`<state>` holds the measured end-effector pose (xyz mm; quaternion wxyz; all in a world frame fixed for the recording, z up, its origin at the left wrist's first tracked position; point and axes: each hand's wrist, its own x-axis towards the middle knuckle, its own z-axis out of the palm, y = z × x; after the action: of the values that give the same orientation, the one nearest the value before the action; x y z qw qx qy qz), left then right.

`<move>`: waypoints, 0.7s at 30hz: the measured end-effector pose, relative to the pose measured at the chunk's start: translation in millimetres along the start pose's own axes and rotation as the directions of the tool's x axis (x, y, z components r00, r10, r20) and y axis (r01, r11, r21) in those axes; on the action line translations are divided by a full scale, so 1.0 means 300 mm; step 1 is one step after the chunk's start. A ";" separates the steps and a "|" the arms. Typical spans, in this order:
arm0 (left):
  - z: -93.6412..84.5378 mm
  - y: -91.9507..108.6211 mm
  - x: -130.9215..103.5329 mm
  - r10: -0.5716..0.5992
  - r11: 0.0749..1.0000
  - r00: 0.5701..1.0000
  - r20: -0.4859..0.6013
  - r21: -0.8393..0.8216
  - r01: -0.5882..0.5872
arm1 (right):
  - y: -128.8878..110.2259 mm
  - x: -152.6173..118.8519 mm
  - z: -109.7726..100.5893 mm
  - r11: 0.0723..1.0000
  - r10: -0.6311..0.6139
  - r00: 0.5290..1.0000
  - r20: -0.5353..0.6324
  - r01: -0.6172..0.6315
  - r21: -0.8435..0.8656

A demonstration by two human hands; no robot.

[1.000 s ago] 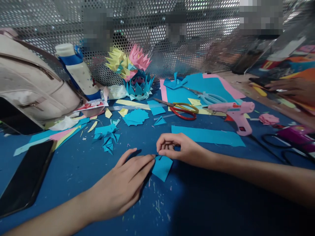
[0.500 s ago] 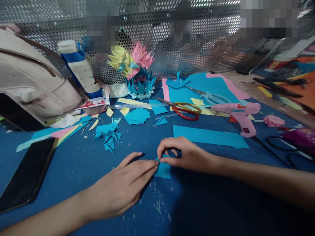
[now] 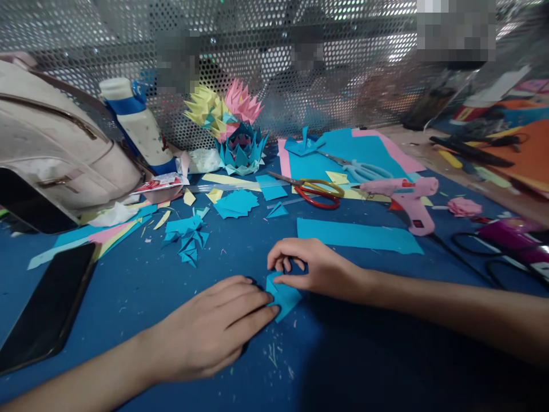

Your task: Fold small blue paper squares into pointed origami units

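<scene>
On a matte blue work surface [image 3: 141, 286] flecked with fine paper scraps, we see two bare hands at a small blue paper piece [image 3: 286, 300], flat and angular, lying between them at the near middle. The left hand [image 3: 223, 323] is spread palm down, grasping nothing, its fingertips pressed on the paper's left edge. The right hand [image 3: 317, 269] is loosely curled, its thumb on the upper part of the paper; whether thumb and forefinger pinch it we cannot tell. Beyond the right hand we note one long, smooth blue strip [image 3: 360, 236]; beyond the left, a crisp heap of folded blue pieces [image 3: 186, 232], too overlapped to count. Farther back we count three spiky forms of pointed paper folds: one yellow [image 3: 206, 109], one pink [image 3: 244, 103] and one blue and bowl-like [image 3: 249, 151]. We count two pairs of metal-bladed scissors, one with red and yellow handles [image 3: 321, 205], one with light-blue handles [image 3: 354, 170]; one pink glue gun [image 3: 418, 206]; one ruffled pink rosette [image 3: 465, 207]; two glossy black phones, one flat [image 3: 47, 306], one tilted [image 3: 34, 203] by a pale zipped bag [image 3: 55, 143]; and one cylindrical bottle [image 3: 139, 129], before a perforated metal panel [image 3: 343, 86].
</scene>
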<state>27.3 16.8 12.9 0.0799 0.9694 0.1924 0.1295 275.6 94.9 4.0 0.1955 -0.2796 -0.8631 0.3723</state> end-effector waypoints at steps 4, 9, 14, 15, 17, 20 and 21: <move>0.009 0.004 0.007 -0.064 0.998 0.998 0.004 0.024 0.064 | 0.003 -0.009 0.004 0.996 -0.078 0.996 -0.036 0.077 -0.043; 0.017 0.004 0.004 -0.116 0.990 0.993 0.009 0.083 0.115 | 0.006 -0.013 -0.011 0.994 -0.106 0.991 -0.078 0.104 -0.030; 0.016 0.004 0.002 -0.132 0.985 0.991 0.021 0.117 0.128 | 0.001 -0.011 -0.032 0.996 -0.073 0.996 -0.048 0.076 0.054; 0.016 0.004 0.002 -0.132 0.985 0.991 0.021 0.119 0.129 | -0.001 -0.012 -0.034 0.995 -0.074 0.996 -0.038 0.077 0.059; 0.016 0.003 0.003 -0.132 0.985 0.991 0.021 0.114 0.129 | -0.004 -0.012 -0.036 0.995 -0.087 0.996 -0.017 0.088 0.057; 0.016 0.001 0.004 -0.130 0.987 0.991 0.022 0.097 0.127 | 0.002 -0.009 -0.038 0.987 -0.144 0.989 0.015 0.143 0.074; 0.016 0.000 0.004 -0.128 0.987 0.992 0.021 0.095 0.126 | 0.007 -0.006 -0.040 0.981 -0.175 0.984 0.028 0.171 0.093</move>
<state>29.8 16.8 8.5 0.0450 0.9595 0.2587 0.1021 284.3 101.4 10.0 0.2238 -0.1876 -0.8699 0.3975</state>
